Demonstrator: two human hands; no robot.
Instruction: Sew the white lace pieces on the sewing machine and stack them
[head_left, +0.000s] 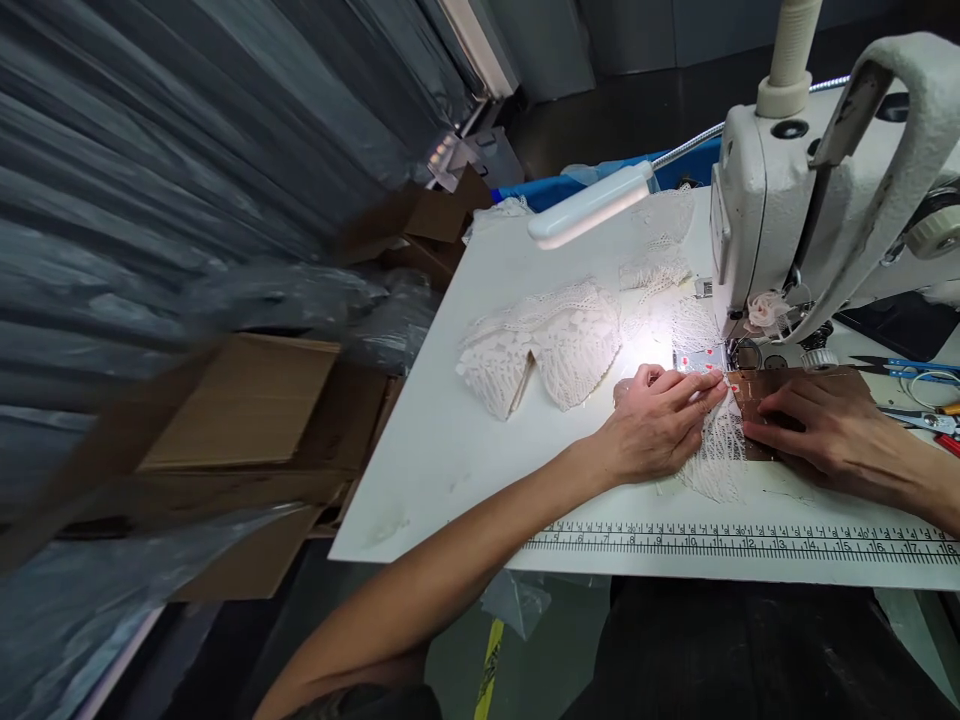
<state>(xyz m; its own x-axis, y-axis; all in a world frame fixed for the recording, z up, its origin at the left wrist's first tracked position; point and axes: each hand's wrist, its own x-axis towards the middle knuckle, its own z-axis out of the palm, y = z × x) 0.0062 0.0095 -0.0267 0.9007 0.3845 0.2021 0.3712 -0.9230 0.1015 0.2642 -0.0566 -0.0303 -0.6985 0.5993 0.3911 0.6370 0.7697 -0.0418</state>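
A strip of white lace [716, 455] lies on the white sewing table [465, 440] and runs up toward the needle area of the white sewing machine [757, 200]. My left hand [660, 425] lies flat on the lace, fingers stretched toward the presser foot. My right hand [814, 425] rests palm down beside it, fingers pressing the lace edge against a brown plate [757, 385] under the machine head. Both hands lie open and flat on the fabric.
A pile of white lace pieces [544, 345] lies left of the hands, more lace [656, 265] behind. A white lamp [592, 205] hangs over the table. Scissors and tools [922, 415] lie at the right. A printed ruler [742, 545] lines the front edge. Cardboard boxes [247, 400] stand left.
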